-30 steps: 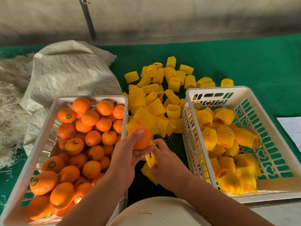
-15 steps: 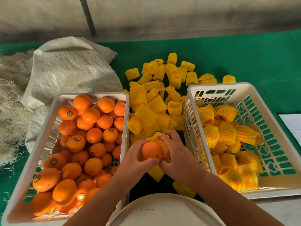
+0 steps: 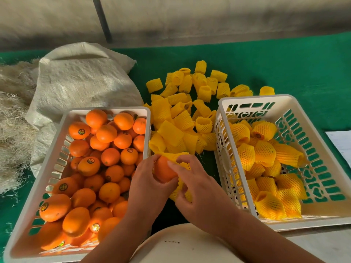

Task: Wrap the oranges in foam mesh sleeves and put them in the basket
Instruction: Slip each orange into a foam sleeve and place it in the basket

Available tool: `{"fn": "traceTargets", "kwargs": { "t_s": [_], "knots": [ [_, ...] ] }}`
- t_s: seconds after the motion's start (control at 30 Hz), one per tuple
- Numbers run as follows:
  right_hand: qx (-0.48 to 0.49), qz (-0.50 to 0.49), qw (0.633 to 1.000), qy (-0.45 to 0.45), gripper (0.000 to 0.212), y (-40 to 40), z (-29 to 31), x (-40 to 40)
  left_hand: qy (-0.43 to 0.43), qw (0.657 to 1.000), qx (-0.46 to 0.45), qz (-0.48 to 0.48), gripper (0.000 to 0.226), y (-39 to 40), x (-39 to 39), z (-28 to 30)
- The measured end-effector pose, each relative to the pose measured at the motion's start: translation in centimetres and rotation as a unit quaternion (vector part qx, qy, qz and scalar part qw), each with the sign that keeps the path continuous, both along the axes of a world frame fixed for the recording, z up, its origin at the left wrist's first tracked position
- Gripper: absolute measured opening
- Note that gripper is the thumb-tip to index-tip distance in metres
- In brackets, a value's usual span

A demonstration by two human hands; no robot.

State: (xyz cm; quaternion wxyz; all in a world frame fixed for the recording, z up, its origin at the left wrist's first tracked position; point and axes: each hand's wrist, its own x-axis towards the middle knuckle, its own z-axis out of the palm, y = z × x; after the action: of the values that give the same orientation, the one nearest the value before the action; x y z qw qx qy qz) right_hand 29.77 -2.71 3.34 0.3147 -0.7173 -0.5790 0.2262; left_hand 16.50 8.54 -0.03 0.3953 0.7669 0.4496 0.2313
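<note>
Between the two baskets my left hand [image 3: 147, 188] grips a bare orange [image 3: 163, 170]. My right hand [image 3: 197, 188] pinches a yellow foam mesh sleeve [image 3: 182, 162] that is stretched over the orange's far and right side. The white basket on the left [image 3: 57, 160] is full of unwrapped oranges [image 3: 106, 162]. The white basket on the right [image 3: 322, 168] holds several sleeved oranges [image 3: 264, 154]. A heap of empty yellow sleeves [image 3: 188, 111] lies on the green cloth behind my hands.
A pale woven sack [image 3: 79, 80] and loose straw-like fibre [image 3: 13, 118] lie at the back left. A dark pole [image 3: 102, 19] rises behind the table. A white sheet [image 3: 341, 145] sits at the right edge. Green cloth [image 3: 284, 67] covers the table.
The orange dropped from above the sleeve heap to between the baskets. My right hand brought a sleeve up and now draws it over the orange.
</note>
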Motion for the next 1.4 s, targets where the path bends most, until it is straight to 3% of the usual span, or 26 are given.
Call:
{"fn": "traceTargets", "kwargs": {
  "t_s": [0.13,0.23,0.3,0.57,0.87,1.03,1.2,1.3,1.4],
  "knots": [
    [0.055,-0.097,0.990,0.087,0.065,-0.1,0.2,0.7,-0.002,1.000,0.019,-0.005,0.086,0.4,-0.9,-0.1],
    [-0.006,-0.165,0.969,0.185,0.108,0.6,0.3,1.8,-0.006,1.000,0.018,-0.012,0.085,0.0,-0.9,0.1],
    [-0.061,-0.158,0.961,0.221,0.124,1.0,0.4,1.9,-0.005,0.999,0.034,-0.016,0.083,-0.4,-0.7,0.3],
    [-0.060,-0.175,0.965,0.187,0.115,2.4,-0.5,0.2,0.068,0.992,0.098,-0.031,0.091,-1.1,0.2,0.1],
    [-0.052,-0.249,0.952,0.170,0.105,2.0,-2.0,0.8,0.081,0.995,0.057,-0.019,0.086,-1.6,-0.1,0.8],
    [-0.065,-0.220,0.935,0.270,0.104,1.4,-1.8,2.3,0.017,0.997,0.044,-0.052,0.037,-0.8,-1.0,1.0],
    [-0.084,-0.166,0.915,0.358,0.095,0.7,-2.0,2.3,-0.055,0.997,-0.050,-0.006,0.022,-0.8,-0.9,1.0],
    [-0.090,-0.145,0.915,0.367,0.096,0.7,-2.4,2.0,-0.036,0.997,-0.063,-0.003,0.025,-0.8,-0.8,0.8],
    [-0.115,-0.133,0.922,0.345,0.110,0.8,-2.5,2.2,-0.013,0.997,-0.069,-0.016,0.027,-0.4,-0.9,0.6]
  ]
}}
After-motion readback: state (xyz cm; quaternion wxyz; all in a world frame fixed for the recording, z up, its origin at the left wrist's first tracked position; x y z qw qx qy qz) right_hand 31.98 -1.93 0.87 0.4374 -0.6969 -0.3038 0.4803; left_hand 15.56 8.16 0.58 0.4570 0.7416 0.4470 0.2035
